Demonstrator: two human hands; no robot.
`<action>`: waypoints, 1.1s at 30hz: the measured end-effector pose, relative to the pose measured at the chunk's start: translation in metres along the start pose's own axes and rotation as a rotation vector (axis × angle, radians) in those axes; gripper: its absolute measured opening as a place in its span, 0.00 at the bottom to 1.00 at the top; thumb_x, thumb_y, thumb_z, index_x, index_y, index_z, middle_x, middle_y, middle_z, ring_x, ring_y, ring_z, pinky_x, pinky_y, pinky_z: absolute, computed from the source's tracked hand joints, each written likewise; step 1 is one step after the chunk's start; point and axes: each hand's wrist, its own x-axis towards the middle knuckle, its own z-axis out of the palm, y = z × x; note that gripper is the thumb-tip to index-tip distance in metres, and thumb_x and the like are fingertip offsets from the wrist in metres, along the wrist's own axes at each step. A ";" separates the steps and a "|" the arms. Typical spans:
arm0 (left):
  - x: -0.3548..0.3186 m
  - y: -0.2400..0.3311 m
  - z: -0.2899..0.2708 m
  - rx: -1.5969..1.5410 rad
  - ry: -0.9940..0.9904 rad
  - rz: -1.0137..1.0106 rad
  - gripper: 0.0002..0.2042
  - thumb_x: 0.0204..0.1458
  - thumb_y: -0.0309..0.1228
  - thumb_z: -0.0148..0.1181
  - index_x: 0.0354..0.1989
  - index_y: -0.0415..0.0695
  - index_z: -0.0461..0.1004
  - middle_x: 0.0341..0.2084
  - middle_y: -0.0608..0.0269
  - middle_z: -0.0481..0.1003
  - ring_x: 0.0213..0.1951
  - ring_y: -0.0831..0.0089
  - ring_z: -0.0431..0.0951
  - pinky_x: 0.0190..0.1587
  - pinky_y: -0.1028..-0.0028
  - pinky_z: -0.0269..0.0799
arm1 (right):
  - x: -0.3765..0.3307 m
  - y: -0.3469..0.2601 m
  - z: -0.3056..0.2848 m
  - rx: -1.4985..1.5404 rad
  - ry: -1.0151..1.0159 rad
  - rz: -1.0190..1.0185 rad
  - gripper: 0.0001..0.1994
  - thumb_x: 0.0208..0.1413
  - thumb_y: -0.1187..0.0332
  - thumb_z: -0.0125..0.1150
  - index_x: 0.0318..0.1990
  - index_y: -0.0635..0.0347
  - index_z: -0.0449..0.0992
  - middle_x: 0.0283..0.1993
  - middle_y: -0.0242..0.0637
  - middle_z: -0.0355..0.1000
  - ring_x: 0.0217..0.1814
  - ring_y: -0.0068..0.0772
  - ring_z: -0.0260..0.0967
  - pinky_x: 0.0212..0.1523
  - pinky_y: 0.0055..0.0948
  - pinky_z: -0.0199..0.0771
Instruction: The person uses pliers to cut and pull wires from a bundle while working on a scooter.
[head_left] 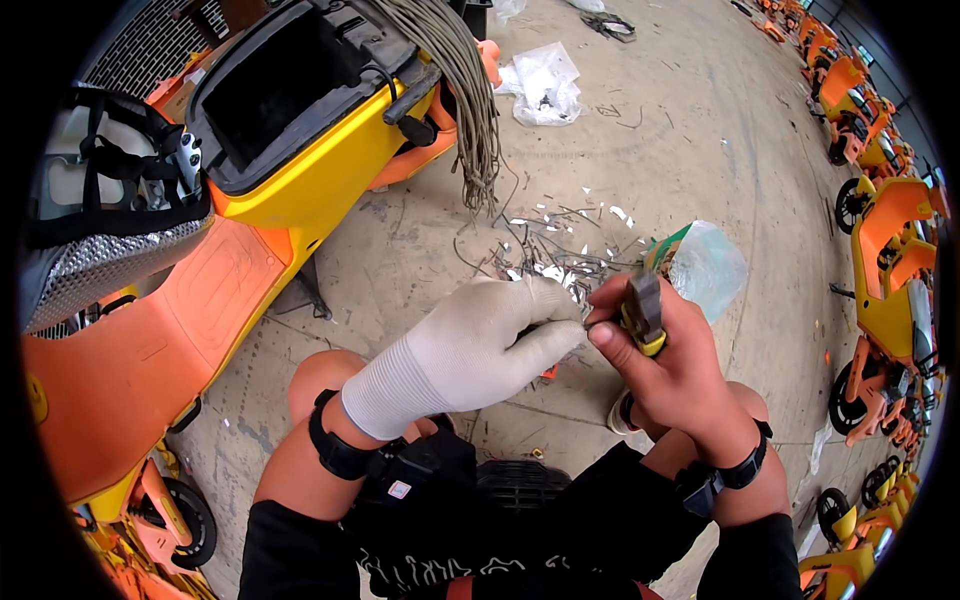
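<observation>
My left hand (470, 340), in a pale grey knit glove, is closed with thumb and fingertips pinched together. What it pinches is too small to make out. Bare, my right hand (685, 365) wraps round a pair of pliers (645, 308) with a worn metal head and yellow on the grip. Its thumb and forefinger meet the gloved fingertips at the middle of the view. On the concrete floor just beyond both hands lies a scatter of white scraps and dark wire bits (560, 262). Beside my right hand sits a clear plastic bag (712, 265) with a green printed part.
On the left stands a yellow and orange scooter (325, 180) with an open dark compartment. A thick bundle of grey-brown cables (470, 110) hangs over its edge. A silver-sided bag (120, 255) rests on it. Farther off lies a white plastic bag (545, 88). Scooters (890, 290) line the right.
</observation>
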 end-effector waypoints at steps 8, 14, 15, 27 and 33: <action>-0.001 -0.005 0.011 0.496 0.241 0.462 0.10 0.46 0.24 0.68 0.38 0.43 0.80 0.23 0.60 0.76 0.24 0.61 0.77 0.26 0.66 0.72 | 0.001 0.004 -0.006 0.387 -0.116 0.390 0.08 0.65 0.72 0.63 0.47 0.64 0.74 0.37 0.31 0.74 0.38 0.20 0.71 0.39 0.25 0.76; 0.000 -0.010 0.010 0.548 0.242 0.559 0.12 0.42 0.23 0.68 0.37 0.44 0.80 0.24 0.63 0.76 0.25 0.63 0.77 0.27 0.68 0.71 | -0.003 0.004 -0.008 0.687 -0.156 0.528 0.06 0.65 0.71 0.61 0.45 0.62 0.75 0.37 0.33 0.75 0.37 0.24 0.71 0.40 0.25 0.72; 0.000 -0.011 0.010 0.555 0.237 0.566 0.12 0.41 0.23 0.68 0.37 0.44 0.80 0.24 0.64 0.76 0.25 0.63 0.77 0.27 0.68 0.71 | -0.004 0.004 -0.008 0.749 -0.162 0.554 0.06 0.65 0.71 0.60 0.46 0.62 0.74 0.37 0.33 0.75 0.37 0.24 0.72 0.40 0.24 0.71; 0.005 -0.009 0.018 0.264 0.259 0.301 0.09 0.51 0.21 0.64 0.41 0.42 0.77 0.27 0.56 0.76 0.27 0.57 0.78 0.32 0.65 0.73 | -0.005 0.017 -0.007 0.590 -0.042 0.423 0.11 0.66 0.68 0.61 0.52 0.61 0.73 0.39 0.31 0.75 0.39 0.21 0.73 0.39 0.25 0.74; 0.006 -0.004 0.015 0.294 0.275 0.225 0.06 0.54 0.26 0.65 0.40 0.43 0.78 0.30 0.55 0.78 0.33 0.54 0.79 0.37 0.63 0.75 | -0.006 0.017 -0.013 0.482 -0.023 0.413 0.13 0.66 0.66 0.62 0.53 0.60 0.72 0.38 0.28 0.75 0.38 0.18 0.71 0.37 0.24 0.74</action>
